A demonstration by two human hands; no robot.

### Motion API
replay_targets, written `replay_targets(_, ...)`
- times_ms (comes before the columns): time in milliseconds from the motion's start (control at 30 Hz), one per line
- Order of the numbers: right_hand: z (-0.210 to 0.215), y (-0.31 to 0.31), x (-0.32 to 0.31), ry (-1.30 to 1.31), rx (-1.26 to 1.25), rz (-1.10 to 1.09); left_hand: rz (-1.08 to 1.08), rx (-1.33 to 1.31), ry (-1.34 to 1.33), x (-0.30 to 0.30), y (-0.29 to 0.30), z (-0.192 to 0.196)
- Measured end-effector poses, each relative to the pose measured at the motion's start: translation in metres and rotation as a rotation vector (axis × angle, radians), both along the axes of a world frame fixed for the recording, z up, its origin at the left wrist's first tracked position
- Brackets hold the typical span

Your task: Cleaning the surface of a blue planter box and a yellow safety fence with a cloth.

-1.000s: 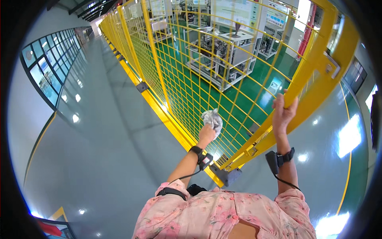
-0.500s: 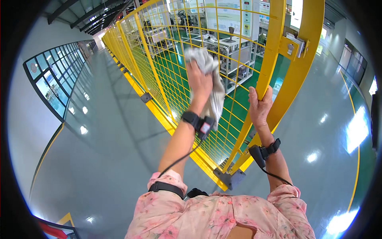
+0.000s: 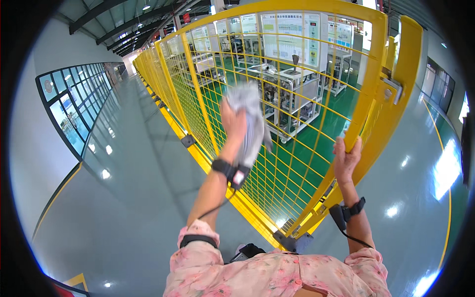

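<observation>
My left hand (image 3: pixel 233 123) is closed on a pale grey cloth (image 3: pixel 252 126), held up against the yellow wire mesh fence (image 3: pixel 307 116). The cloth hangs down past my wrist and is smeared by motion, so its contact with the wires is hard to make out. My right hand (image 3: pixel 347 162) grips the yellow fence post (image 3: pixel 363 114) at the corner, with fingers wrapped around its edge. Above that hand, a metal latch (image 3: pixel 391 91) sits on the frame. Both wrists wear black straps with small devices and cables.
Behind the mesh stands a wheeled machine bench (image 3: pixel 292 94) on a green floor. The fence runs far off along a grey shiny walkway (image 3: pixel 133 198). Dark base plates (image 3: pixel 293 242) hold the posts at floor level. A glass-paned wall (image 3: pixel 69 111) lies to the left.
My left hand and the cloth have shifted slightly left and down across the mesh. The view has turned, so the fence and my right hand on its post appear farther right.
</observation>
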State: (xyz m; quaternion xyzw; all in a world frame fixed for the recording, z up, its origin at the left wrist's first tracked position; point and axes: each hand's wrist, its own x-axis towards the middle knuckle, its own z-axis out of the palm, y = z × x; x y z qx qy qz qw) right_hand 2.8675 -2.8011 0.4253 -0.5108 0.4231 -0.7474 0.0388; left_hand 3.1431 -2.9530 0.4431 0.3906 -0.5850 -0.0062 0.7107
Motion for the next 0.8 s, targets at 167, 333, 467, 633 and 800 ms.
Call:
replay_targets(167, -0.013, 0.001, -0.017, -0.083, 0.024, -0.054, 0.146, -0.084, -0.057, -0.012, -0.031, 0.122)
replay_targets(333, -0.033, 0.013, -0.043, -0.086, -0.011, -0.237, 0.091, -0.101, -0.341, -0.016, -0.088, 0.026)
replay_targets(467, -0.028, 0.02, -0.036, -0.152, 0.016, -0.22, -0.062, 0.0, -0.535, 0.028, -0.089, -0.102)
replay_targets(633, -0.029, 0.028, -0.043, -0.101, 0.02, -0.379, -0.28, 0.216, -0.4, 0.109, -0.121, -0.096)
replay_targets(800, -0.026, 0.02, -0.031, -0.153, -0.041, -0.504, -0.113, -0.244, 0.158, 0.169, -0.22, 0.069)
